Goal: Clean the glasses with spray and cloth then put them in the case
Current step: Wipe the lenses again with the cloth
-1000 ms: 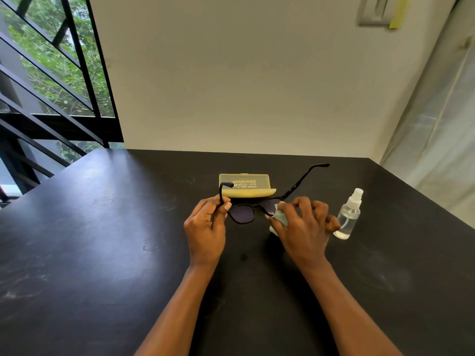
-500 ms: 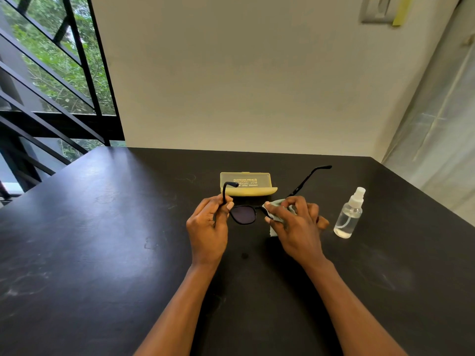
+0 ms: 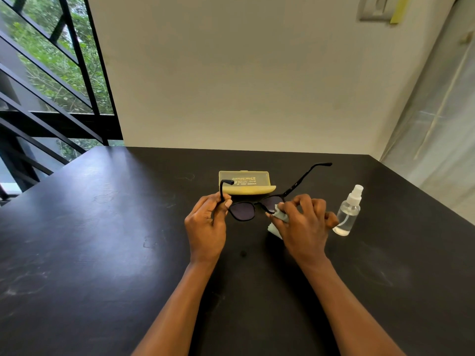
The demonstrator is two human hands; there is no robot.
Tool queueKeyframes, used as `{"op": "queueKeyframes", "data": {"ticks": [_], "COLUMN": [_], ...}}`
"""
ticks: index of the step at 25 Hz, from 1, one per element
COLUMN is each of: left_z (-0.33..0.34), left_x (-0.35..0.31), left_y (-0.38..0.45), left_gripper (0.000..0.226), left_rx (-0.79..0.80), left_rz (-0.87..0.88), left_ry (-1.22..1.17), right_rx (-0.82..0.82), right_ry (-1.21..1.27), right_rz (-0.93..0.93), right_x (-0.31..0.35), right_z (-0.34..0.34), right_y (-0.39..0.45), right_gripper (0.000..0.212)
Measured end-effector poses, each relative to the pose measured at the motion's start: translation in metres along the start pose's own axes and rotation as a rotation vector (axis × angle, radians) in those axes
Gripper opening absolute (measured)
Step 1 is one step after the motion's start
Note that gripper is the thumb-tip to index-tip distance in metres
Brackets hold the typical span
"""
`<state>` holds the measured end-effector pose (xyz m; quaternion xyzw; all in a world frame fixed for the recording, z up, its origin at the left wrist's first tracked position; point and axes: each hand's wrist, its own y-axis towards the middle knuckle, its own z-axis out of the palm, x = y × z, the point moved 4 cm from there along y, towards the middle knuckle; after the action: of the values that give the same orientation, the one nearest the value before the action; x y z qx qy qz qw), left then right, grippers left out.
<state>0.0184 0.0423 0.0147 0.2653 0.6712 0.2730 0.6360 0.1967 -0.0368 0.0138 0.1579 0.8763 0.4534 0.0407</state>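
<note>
Wiping dark glasses (image 3: 241, 211) held just above the black worktop (image 3: 102, 240).
Head view: left hand (image 3: 205, 224) has its grip closed on one temple; right hand (image 3: 302, 222) pinches a pale cloth (image 3: 279, 219) against the right lens. Yellow case (image 3: 245, 182) lies closed just behind; spray bottle (image 3: 348, 211) stands upright beside the right hand.

I see dark print in a few short lines on the lid of the yellow case (image 3: 244, 181), which lies on the table beyond the hands. The letters are too small and blurred for me to read. I find no other text, label, brand, number or sign I can read anywhere in view.
</note>
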Motion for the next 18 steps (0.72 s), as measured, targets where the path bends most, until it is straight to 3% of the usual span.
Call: {"op": "queueKeyframes", "data": {"ticks": [5,10,18], "left_z": [0.0,0.001,0.001], "left_x": [-0.001,0.001,0.003], "left_y": [-0.001,-0.001,-0.002], "left_gripper": [0.023,0.019,0.019], "left_rx": [0.018,0.016,0.0], "left_rz": [0.012,0.009,-0.009], "left_ry": [0.012,0.009,0.012], "right_rx": [0.11,0.32,0.222], "right_ry": [-0.002,0.132,0.373], "right_rz": [0.023,0.062,0.087], "right_x": [-0.001,-0.003,-0.003], "right_z": [0.012,0.021,0.017], "right_y": [-0.001,-0.003,0.0], "right_gripper": [0.049,0.047,0.035]}}
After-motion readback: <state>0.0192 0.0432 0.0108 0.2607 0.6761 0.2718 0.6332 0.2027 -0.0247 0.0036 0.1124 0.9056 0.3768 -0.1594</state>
